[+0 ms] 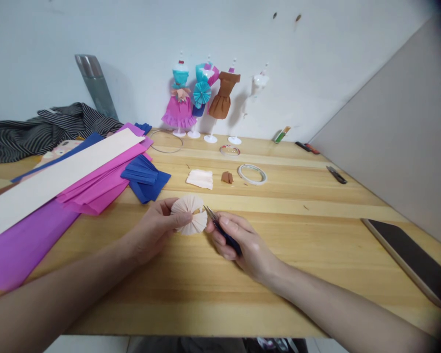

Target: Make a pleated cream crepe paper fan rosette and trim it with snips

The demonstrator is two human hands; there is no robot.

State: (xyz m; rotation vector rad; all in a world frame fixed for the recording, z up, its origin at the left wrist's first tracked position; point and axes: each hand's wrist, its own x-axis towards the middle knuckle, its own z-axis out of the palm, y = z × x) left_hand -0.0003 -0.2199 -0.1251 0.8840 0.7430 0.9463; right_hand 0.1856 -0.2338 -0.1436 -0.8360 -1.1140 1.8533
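Note:
A round, pleated cream paper rosette (191, 203) is pinched in my left hand (159, 223), thumb on its face and fingers behind. A gap opens at the rosette's right side. My right hand (238, 235) is closed around dark-handled snips (226, 234). Their pointed metal tips lie close to the rosette's right edge; whether they touch it I cannot tell. On the table beyond the hands are a cream paper piece (200, 179), a small folded brown paper piece (227, 177) and a white tape roll (242, 178).
Crepe paper sheets (29, 245) and pleated blue paper (143, 176) cover the left. Mini mannequins stand along the wall, one in a brown dress (222, 95), one bare (259, 83). A bottle (99, 90) leans behind striped cloth (59, 125). A phone-like slab (407, 260) and cutter (337, 175) lie right.

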